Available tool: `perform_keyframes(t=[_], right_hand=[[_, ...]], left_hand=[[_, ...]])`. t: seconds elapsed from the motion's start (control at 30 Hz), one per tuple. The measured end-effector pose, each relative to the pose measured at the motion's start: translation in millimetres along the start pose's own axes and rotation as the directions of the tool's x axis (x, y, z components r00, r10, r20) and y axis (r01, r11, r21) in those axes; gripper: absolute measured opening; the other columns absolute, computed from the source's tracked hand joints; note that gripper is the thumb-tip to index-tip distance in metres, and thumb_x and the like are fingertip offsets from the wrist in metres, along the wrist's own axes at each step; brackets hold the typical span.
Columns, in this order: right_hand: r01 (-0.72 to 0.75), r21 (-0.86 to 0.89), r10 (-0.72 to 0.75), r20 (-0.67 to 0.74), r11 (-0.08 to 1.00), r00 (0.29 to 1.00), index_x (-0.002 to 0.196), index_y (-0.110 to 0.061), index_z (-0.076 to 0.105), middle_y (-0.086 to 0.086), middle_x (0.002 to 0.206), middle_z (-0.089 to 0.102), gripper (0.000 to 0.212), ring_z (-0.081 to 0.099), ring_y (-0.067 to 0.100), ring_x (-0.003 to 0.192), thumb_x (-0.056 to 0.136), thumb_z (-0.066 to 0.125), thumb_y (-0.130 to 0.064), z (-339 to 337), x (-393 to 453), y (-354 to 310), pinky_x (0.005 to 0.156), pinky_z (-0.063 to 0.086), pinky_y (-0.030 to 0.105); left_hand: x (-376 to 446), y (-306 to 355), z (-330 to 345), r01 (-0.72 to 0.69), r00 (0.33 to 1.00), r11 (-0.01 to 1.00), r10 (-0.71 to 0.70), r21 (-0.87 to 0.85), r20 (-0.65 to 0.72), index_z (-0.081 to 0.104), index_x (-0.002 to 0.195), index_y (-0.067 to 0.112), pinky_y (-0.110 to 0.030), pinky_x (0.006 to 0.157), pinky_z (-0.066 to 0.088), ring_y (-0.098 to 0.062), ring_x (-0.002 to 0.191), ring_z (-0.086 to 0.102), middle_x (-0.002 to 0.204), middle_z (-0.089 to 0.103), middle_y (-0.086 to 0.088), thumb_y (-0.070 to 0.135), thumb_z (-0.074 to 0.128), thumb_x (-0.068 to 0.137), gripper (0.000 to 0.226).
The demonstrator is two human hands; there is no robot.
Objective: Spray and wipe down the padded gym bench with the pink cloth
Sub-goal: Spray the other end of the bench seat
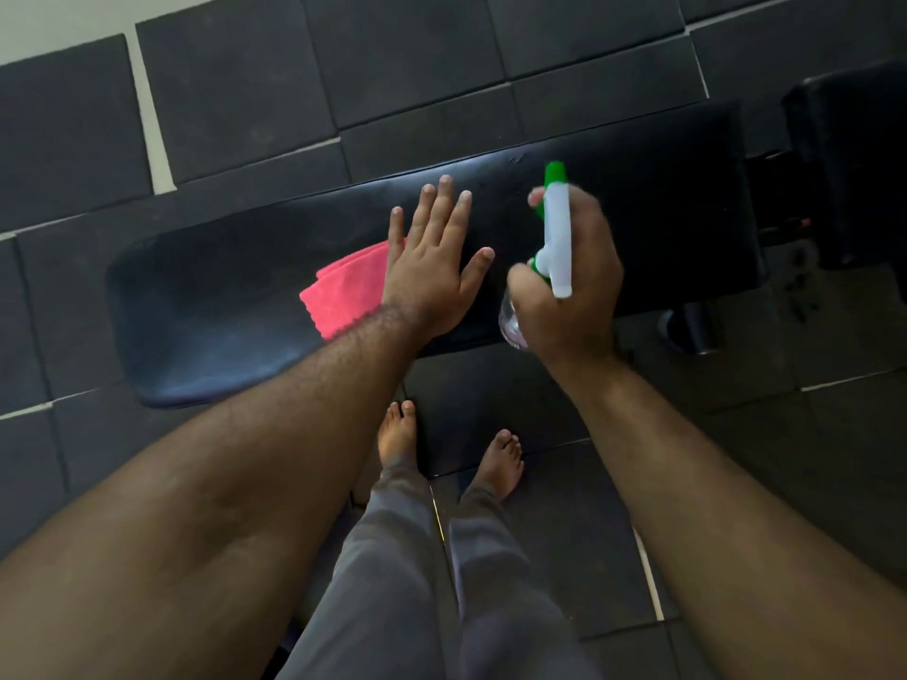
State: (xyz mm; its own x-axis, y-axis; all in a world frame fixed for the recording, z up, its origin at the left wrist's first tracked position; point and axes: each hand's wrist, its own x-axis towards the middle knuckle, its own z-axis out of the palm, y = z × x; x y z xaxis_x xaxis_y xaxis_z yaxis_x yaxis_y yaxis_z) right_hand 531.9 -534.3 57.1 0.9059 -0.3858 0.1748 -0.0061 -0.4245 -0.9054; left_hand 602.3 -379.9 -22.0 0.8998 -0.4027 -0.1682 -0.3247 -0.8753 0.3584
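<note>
A black padded bench (211,306) runs across the view from left to right. A folded pink cloth (346,289) lies on its middle. My left hand (434,267) is spread flat with fingers apart, over the bench just right of the cloth and covering the cloth's right edge. My right hand (572,287) grips a clear spray bottle with a white and green trigger head (558,228), held above the bench's right half with the nozzle pointing away from me. A finger lies at the trigger.
Dark rubber floor tiles (235,85) surround the bench, with a pale strip of floor at top left. Another black padded piece (849,154) and frame parts stand at the right. My bare feet (500,463) stand just in front of the bench.
</note>
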Motion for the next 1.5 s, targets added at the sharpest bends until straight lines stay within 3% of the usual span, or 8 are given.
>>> perform_keyframes(t=[0.2, 0.33, 0.5, 0.83, 1.17, 1.3, 1.4, 1.5], right_hand=[[-0.300, -0.090, 0.300, -0.014, 0.950, 0.954, 0.120, -0.013, 0.067, -0.004, 0.109, 0.070, 0.051, 0.063, 0.006, 0.093, 0.070, 0.062, -0.009, -35, -66, 32, 0.083, 0.045, 0.014], [-0.469, -0.127, 0.471, -0.018, 0.874, 0.882, 0.110, -0.024, 0.069, -0.014, 0.096, 0.068, 0.042, 0.063, 0.000, 0.088, 0.070, 0.060, -0.017, -42, -82, 54, 0.075, 0.041, 0.006], [-0.578, -0.258, 0.610, 0.062, 0.774, 0.790, 0.095, -0.031, 0.063, -0.011, 0.082, 0.065, 0.025, 0.060, 0.003, 0.072, 0.072, 0.056, -0.027, -41, -78, 72, 0.059, 0.038, 0.020], [-0.600, -0.395, 0.671, 0.060, 0.696, 0.739, 0.075, -0.027, 0.055, -0.005, 0.069, 0.059, 0.005, 0.059, 0.017, 0.059, 0.074, 0.056, -0.031, -46, -66, 74, 0.049, 0.040, 0.029], [-0.747, -0.364, 0.741, -0.189, 0.556, 0.644, 0.107, -0.018, 0.078, -0.010, 0.069, 0.061, 0.036, 0.058, 0.016, 0.063, 0.077, 0.068, -0.032, -110, -43, 110, 0.062, 0.040, 0.028], [-0.769, -0.336, 0.738, -0.245, 0.543, 0.628, 0.095, -0.022, 0.078, -0.007, 0.073, 0.068, 0.031, 0.068, 0.028, 0.079, 0.069, 0.066, -0.031, -138, -30, 121, 0.070, 0.047, 0.030], [-0.791, -0.330, 0.734, -0.307, 0.515, 0.605, 0.110, -0.020, 0.079, -0.005, 0.075, 0.069, 0.045, 0.070, 0.028, 0.078, 0.068, 0.068, -0.033, -155, -13, 132, 0.071, 0.054, 0.034], [-0.851, -0.282, 0.790, -0.327, 0.443, 0.519, 0.107, -0.017, 0.079, 0.001, 0.080, 0.076, 0.048, 0.077, 0.033, 0.076, 0.062, 0.068, -0.031, -164, 5, 141, 0.069, 0.065, 0.044]], left_hand=[[14, 11, 25, -0.149, 0.982, 0.977, 0.128, 0.152, 0.140, 0.004, 0.178, 0.028, -0.056, 0.137, -0.006, -0.025, 0.172, -0.008, 0.186, -0.006, -0.003, 0.077, 0.031, 0.106, 0.091], [8, 13, 39, -0.159, 0.987, 0.962, 0.146, 0.223, 0.073, 0.005, 0.178, 0.026, -0.058, 0.137, 0.001, -0.029, 0.172, -0.001, 0.186, 0.001, -0.006, 0.081, 0.030, 0.104, 0.095], [12, 8, 49, -0.173, 0.985, 0.950, 0.173, 0.261, 0.020, 0.008, 0.178, 0.025, -0.061, 0.137, 0.006, -0.031, 0.172, 0.004, 0.186, 0.007, -0.008, 0.080, 0.033, 0.103, 0.096], [12, 2, 60, -0.183, 0.979, 0.945, 0.201, 0.271, -0.037, 0.014, 0.177, 0.023, -0.062, 0.136, 0.008, -0.034, 0.171, 0.009, 0.185, 0.012, -0.010, 0.077, 0.039, 0.102, 0.096], [13, 0, 61, -0.190, 0.975, 0.945, 0.213, 0.265, -0.062, 0.016, 0.177, 0.021, -0.062, 0.136, 0.007, -0.035, 0.171, 0.010, 0.185, 0.013, -0.011, 0.075, 0.041, 0.101, 0.096], [12, 0, 62, -0.193, 0.975, 0.946, 0.216, 0.260, -0.061, 0.017, 0.177, 0.021, -0.062, 0.136, 0.007, -0.035, 0.171, 0.010, 0.185, 0.013, -0.011, 0.074, 0.041, 0.101, 0.096], [12, 1, 62, -0.193, 0.975, 0.946, 0.215, 0.259, -0.060, 0.017, 0.177, 0.021, -0.063, 0.136, 0.007, -0.036, 0.171, 0.010, 0.185, 0.013, -0.011, 0.074, 0.041, 0.101, 0.096], [12, 0, 62, -0.197, 0.974, 0.944, 0.220, 0.265, -0.061, 0.017, 0.177, 0.020, -0.062, 0.136, 0.006, -0.036, 0.171, 0.010, 0.185, 0.014, -0.011, 0.074, 0.041, 0.101, 0.096]])
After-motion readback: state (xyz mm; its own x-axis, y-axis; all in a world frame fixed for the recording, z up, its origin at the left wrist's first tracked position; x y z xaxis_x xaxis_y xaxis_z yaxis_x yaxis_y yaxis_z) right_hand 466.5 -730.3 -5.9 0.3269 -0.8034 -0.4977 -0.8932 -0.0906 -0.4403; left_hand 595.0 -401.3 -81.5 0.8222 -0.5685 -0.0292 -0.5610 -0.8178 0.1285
